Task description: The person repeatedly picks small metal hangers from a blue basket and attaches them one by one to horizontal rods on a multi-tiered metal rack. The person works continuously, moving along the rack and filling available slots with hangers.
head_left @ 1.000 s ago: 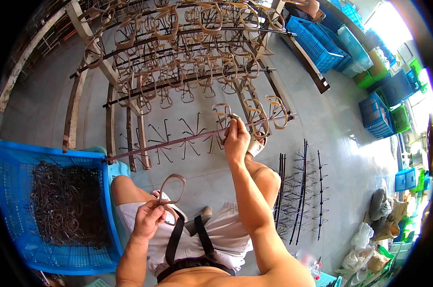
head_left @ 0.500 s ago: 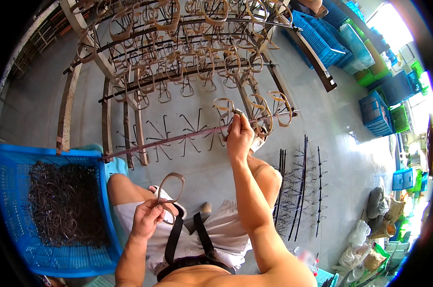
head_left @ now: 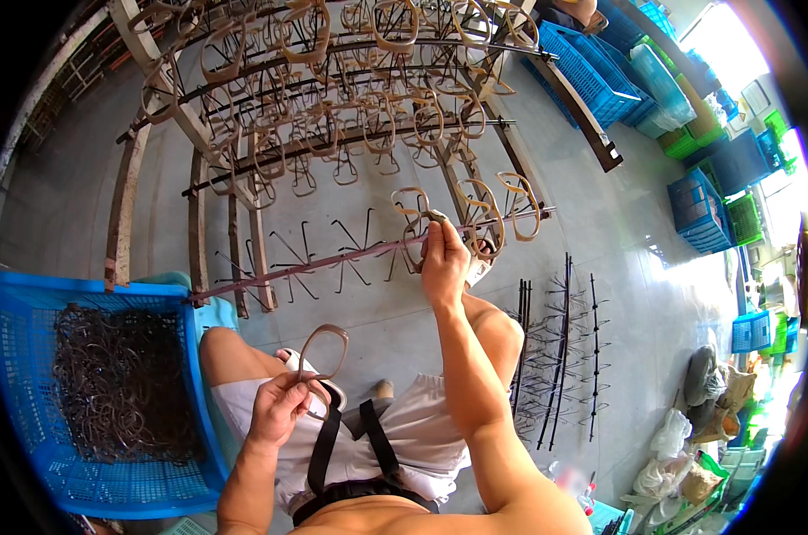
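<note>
Brown spectacle frame [head_left: 342,333] in our left hand [head_left: 279,407]: we pinch it between thumb and fingers near its middle, above our lap, one rim standing up from the grip. Our right hand [head_left: 445,263] is closed at the fingertips on a second frame [head_left: 409,190], at the purplish hooked bar [head_left: 310,265]; more frames [head_left: 502,227] hang toward the bar's right end. On our left, a large blue basket [head_left: 119,495] holds a heap of thin dark brown pieces [head_left: 127,383], too tangled for us to tell one from another. At the upper right we see blue crates [head_left: 591,89] and a pale blue tub [head_left: 663,85] with clear plastic over its edge. Below them, a smaller blue crate [head_left: 689,209], its contents unclear to us, stands just beside a green crate [head_left: 743,218].
</note>
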{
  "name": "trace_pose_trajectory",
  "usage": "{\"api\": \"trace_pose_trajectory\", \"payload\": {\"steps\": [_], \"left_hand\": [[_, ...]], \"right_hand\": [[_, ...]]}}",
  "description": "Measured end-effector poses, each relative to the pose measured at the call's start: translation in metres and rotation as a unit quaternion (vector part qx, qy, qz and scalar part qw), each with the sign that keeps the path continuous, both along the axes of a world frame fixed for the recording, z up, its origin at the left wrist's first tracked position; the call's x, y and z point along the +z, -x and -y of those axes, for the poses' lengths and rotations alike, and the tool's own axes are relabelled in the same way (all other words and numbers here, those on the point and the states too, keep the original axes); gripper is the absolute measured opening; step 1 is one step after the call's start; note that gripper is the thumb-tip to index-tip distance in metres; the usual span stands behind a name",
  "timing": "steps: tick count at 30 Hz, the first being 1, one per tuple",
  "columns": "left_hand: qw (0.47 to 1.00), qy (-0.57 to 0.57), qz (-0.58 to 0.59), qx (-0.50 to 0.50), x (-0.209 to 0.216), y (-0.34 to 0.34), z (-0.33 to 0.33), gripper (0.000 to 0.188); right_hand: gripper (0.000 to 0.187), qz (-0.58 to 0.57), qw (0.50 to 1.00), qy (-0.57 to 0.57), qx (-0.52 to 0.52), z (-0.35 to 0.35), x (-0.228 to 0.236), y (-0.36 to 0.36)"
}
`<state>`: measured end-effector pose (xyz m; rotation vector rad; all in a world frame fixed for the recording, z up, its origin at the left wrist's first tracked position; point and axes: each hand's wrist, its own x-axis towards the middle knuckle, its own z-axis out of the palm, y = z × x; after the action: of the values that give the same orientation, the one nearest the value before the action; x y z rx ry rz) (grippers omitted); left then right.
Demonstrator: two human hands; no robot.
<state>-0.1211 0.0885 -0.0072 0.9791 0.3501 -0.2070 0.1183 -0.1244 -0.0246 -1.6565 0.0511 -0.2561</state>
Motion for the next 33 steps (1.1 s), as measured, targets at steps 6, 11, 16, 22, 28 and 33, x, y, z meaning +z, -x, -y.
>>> {"api": "trace_pose_trajectory", "payload": {"steps": [6, 11, 16, 22, 28, 33], "left_hand": [[1.000, 0.010, -0.003, -0.003, 0.000, -0.003, -0.001, 0.020], [1.000, 0.007, -0.006, 0.008, 0.000, 0.000, -0.001, 0.020], [1.000, 0.011, -0.010, -0.005, 0.000, -0.003, 0.003, 0.021], [1.000, 0.016, 0.000, 0.000, 0.002, -0.004, 0.005, 0.021], [1.000, 0.010, -0.001, -0.001, 0.001, 0.000, 0.002, 0.022], [1.000, -0.002, 0.006, 0.011, 0.003, 0.003, -0.002, 0.020]], "right_hand": [[0.021, -0.003, 1.000, 0.015, -0.017, -0.001, -0.002, -0.001], [0.020, -0.007, 0.999, -0.029, 0.014, 0.003, -0.003, -0.003], [0.016, 0.013, 1.000, 0.007, 0.015, 0.001, -0.009, 0.000], [0.017, 0.002, 1.000, 0.003, 0.005, 0.001, -0.006, -0.001], [0.019, -0.001, 1.000, -0.008, -0.011, 0.000, -0.010, -0.002], [0.022, -0.013, 0.998, -0.036, -0.043, 0.000, -0.005, -0.005]]}}
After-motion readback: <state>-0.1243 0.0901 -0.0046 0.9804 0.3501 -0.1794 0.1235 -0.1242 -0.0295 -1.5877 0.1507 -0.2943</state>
